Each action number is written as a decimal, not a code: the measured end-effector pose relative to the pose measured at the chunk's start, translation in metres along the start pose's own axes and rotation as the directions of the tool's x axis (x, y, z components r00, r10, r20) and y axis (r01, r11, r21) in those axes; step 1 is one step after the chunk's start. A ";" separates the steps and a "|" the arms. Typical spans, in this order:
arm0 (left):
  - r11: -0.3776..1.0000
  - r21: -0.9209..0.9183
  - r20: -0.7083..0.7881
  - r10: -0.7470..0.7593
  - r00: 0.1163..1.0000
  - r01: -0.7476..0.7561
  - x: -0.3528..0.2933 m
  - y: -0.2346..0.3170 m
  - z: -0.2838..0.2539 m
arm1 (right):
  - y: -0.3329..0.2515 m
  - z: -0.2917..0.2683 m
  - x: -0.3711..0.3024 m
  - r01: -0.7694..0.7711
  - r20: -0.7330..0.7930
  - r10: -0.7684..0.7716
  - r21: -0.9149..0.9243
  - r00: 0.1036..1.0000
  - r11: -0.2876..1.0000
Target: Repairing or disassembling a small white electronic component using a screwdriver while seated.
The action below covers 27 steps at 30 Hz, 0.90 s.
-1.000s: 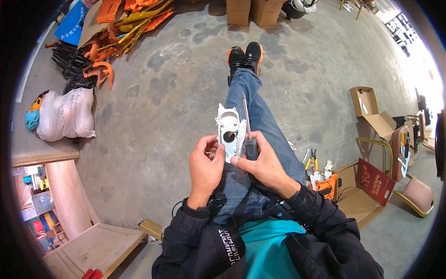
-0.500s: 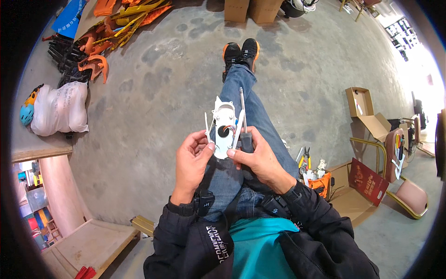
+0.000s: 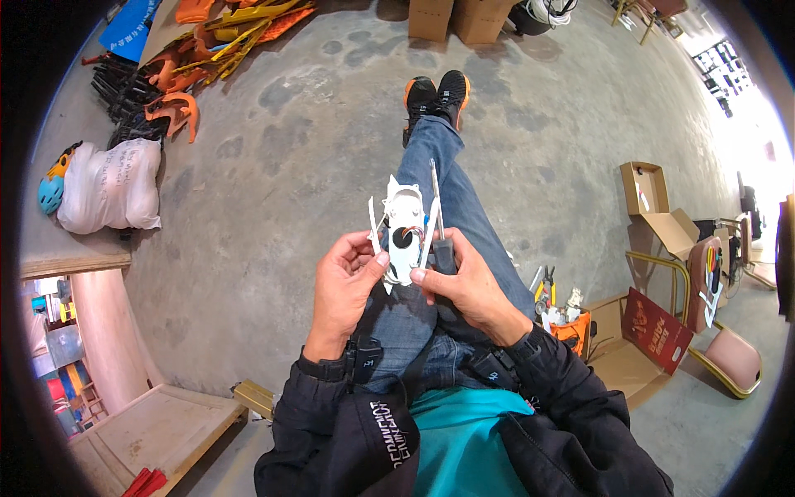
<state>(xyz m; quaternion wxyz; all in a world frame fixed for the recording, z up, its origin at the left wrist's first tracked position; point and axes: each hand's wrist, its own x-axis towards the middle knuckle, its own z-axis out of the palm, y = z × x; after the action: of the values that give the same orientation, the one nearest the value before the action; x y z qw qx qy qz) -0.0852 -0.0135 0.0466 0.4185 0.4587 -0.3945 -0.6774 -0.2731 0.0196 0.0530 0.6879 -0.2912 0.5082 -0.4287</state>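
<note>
A white plastic frame (image 3: 403,236) with thin arms and a dark round opening is held over my crossed legs in blue jeans (image 3: 451,199). My left hand (image 3: 346,286) pinches its left arm and lower edge between thumb and fingers. My right hand (image 3: 468,282) grips its right side and also holds a screwdriver (image 3: 437,215) with a dark handle, its metal shaft pointing up beside the frame. Black and orange shoes (image 3: 437,93) show at the far end of my legs.
A white sack (image 3: 108,186) and a pile of orange and black plastic parts (image 3: 174,79) lie at the left. Pliers and an orange tool holder (image 3: 563,319) stand at my right, by open cardboard boxes (image 3: 654,207) and a chair (image 3: 729,348). A wooden platform (image 3: 157,431) is at lower left.
Both hands have stayed on the white frame, shifting it slightly. The view has tilted a little, so the hands sit somewhat lower in the picture.
</note>
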 end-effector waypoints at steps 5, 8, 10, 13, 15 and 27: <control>1.000 0.005 -0.015 -0.025 1.000 0.025 -0.001 0.004 0.001 | 0.001 -0.001 -0.001 0.008 0.012 -0.008 -0.033 1.000 0.999; 0.999 0.020 -0.022 -0.030 0.999 0.031 -0.002 0.008 0.001 | -0.001 0.000 -0.001 0.008 0.015 -0.008 -0.050 1.000 0.999; 0.999 0.026 -0.022 -0.036 0.999 0.036 -0.002 0.009 0.002 | -0.001 -0.001 -0.002 0.000 0.020 0.001 -0.061 1.000 0.998; 0.999 0.050 -0.014 -0.007 1.000 0.007 -0.002 0.009 0.001 | -0.002 -0.001 -0.002 -0.010 0.025 0.012 -0.079 1.000 0.997; 0.998 0.066 -0.002 0.009 1.000 -0.009 -0.002 0.009 0.001 | -0.002 0.000 -0.002 -0.011 0.022 0.013 -0.084 1.000 0.996; 0.996 0.080 0.014 0.046 0.999 -0.047 -0.002 0.010 0.004 | -0.004 -0.001 -0.003 -0.016 0.018 0.019 -0.120 1.000 0.993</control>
<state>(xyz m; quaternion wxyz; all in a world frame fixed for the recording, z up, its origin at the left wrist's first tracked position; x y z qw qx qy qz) -0.0865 -0.0142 0.0578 0.4130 0.4617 -0.4344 -0.6539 -0.2751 0.0200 0.0572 0.6776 -0.3316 0.5290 -0.3886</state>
